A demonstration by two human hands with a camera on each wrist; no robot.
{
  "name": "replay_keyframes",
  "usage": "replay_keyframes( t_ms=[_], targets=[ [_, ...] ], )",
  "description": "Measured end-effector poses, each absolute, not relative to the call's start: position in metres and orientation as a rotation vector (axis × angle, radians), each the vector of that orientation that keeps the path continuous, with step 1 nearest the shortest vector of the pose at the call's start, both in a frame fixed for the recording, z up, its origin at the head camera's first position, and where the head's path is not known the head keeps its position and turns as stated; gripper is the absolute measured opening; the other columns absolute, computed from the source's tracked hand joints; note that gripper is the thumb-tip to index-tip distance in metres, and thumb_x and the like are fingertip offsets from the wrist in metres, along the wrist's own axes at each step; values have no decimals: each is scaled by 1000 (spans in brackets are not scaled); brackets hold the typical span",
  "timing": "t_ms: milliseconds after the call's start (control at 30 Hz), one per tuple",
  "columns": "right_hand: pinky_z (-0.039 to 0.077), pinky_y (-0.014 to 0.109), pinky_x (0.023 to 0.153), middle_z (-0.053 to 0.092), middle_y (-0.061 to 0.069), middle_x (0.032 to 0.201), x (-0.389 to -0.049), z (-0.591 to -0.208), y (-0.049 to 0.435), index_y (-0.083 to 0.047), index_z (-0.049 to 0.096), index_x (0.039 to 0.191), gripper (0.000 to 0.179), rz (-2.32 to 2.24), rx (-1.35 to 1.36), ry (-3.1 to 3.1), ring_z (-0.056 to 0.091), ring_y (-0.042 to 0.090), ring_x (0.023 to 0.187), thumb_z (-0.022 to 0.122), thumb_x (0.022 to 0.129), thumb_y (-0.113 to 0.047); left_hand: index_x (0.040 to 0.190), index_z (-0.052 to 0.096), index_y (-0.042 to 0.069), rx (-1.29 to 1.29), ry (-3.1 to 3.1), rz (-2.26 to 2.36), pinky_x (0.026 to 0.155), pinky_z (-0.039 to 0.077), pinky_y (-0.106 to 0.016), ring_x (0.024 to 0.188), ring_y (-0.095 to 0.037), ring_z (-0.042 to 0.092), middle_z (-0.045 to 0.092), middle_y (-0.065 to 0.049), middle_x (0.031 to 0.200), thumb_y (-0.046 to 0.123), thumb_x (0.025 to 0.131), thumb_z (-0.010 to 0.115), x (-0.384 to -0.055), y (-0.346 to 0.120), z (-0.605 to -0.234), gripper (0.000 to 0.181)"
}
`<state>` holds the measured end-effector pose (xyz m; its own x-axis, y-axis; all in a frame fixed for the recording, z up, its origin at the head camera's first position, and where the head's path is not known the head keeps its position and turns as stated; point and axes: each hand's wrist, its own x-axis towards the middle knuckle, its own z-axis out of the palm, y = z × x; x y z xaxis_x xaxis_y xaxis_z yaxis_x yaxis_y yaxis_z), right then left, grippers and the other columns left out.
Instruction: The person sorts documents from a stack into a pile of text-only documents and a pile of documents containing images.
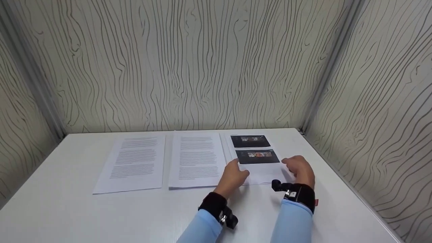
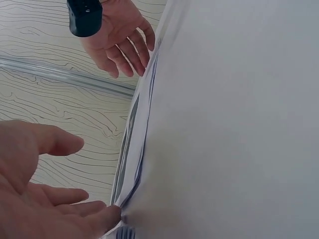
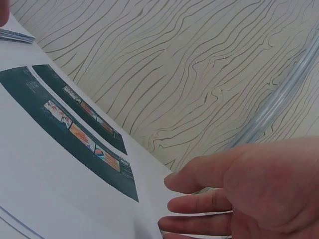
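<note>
At the right of the table lies a stack of paper [image 1: 259, 172] whose top sheet carries two dark printed pictures. My left hand [image 1: 232, 178] is at its left edge, with fingertips against the sheet edges in the left wrist view. Beside the right edge is my right hand [image 1: 300, 168]; in the right wrist view its fingers [image 3: 199, 204] are fairly straight, with the tips right at the paper's side. Neither thumb closes over the paper. Slightly uneven, parted sheet edges [image 2: 144, 134] show along the stack in the left wrist view.
A thicker stack of text pages [image 1: 197, 158] lies in the middle, close to my left hand. Further left is another text page pile [image 1: 135, 163]. The white table [image 1: 84, 216] is bordered by patterned panels [image 1: 189, 67] at the back and sides.
</note>
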<state>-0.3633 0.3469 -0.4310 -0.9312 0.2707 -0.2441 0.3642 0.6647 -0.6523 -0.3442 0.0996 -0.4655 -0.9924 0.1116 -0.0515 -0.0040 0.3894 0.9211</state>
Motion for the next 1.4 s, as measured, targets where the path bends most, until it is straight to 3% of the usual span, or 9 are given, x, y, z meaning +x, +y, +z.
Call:
replay_keyframes(
  t_ms=[200, 267, 433, 567, 767, 1000, 1167, 1400],
  targets=[
    [32, 53, 108, 43, 34, 139, -366, -416, 341, 13, 43, 137, 60, -1171, 460, 2825, 40, 46, 130, 47, 98, -32, 143, 49, 4, 183, 2551, 1743, 108, 37, -46, 135, -32, 44, 49, -15, 145, 20, 90, 68, -347, 93, -451, 59],
    [35, 53, 106, 47, 32, 136, -366, -410, 336, 11, 45, 136, 56, -1262, 439, 2835, 44, 45, 128, 48, 98, -30, 141, 52, 7, 249, 2555, 1766, 106, 40, -44, 133, -29, 47, 52, -12, 142, 20, 91, 67, -346, 89, -445, 54],
    [45, 43, 92, 61, 24, 121, -364, -388, 317, 6, 50, 133, 44, -1535, 344, 2827, 58, 36, 110, 50, 101, -24, 130, 62, 12, 516, 2551, 1848, 99, 47, -37, 119, -20, 57, 63, -4, 125, 16, 93, 64, -341, 74, -423, 37],
    [43, 36, 80, 64, 18, 109, -357, -364, 299, 3, 56, 126, 37, -1559, 216, 2909, 56, 27, 94, 50, 102, -24, 123, 66, 14, 744, 2557, 1854, 93, 49, -31, 108, -12, 60, 66, 1, 116, 14, 95, 62, -339, 60, -406, 29],
    [42, 39, 80, 64, 12, 98, -348, -335, 263, -2, 61, 116, 32, -1428, 15, 3028, 56, 27, 94, 52, 102, -29, 114, 68, 17, 970, 2584, 1774, 87, 50, -27, 99, -7, 62, 68, 4, 109, 18, 98, 61, -337, 40, -384, 18],
    [45, 38, 72, 58, 7, 94, -352, -326, 205, -9, 64, 104, 21, -1308, -343, 3008, 53, 23, 84, 56, 100, -28, 98, 69, 11, 675, 2837, 1779, 66, 54, -29, 75, -11, 64, 66, 2, 90, 17, 95, 62, -336, -8, -359, 9],
    [48, 35, 69, 62, 7, 93, -363, -334, 182, -9, 65, 104, 20, -1209, -436, 2965, 56, 21, 82, 59, 99, -27, 99, 69, 9, 407, 2999, 1702, 69, 52, -33, 77, -15, 63, 67, -1, 91, 17, 93, 63, -346, -52, -361, 12],
    [49, 36, 67, 66, 9, 86, -371, -357, 180, -7, 65, 99, 17, -981, -414, 2901, 62, 24, 78, 60, 97, -23, 103, 70, -1, 114, 3135, 1363, 73, 53, -41, 80, -23, 65, 69, -10, 93, 12, 89, 63, -361, -102, -393, 20]
  ],
)
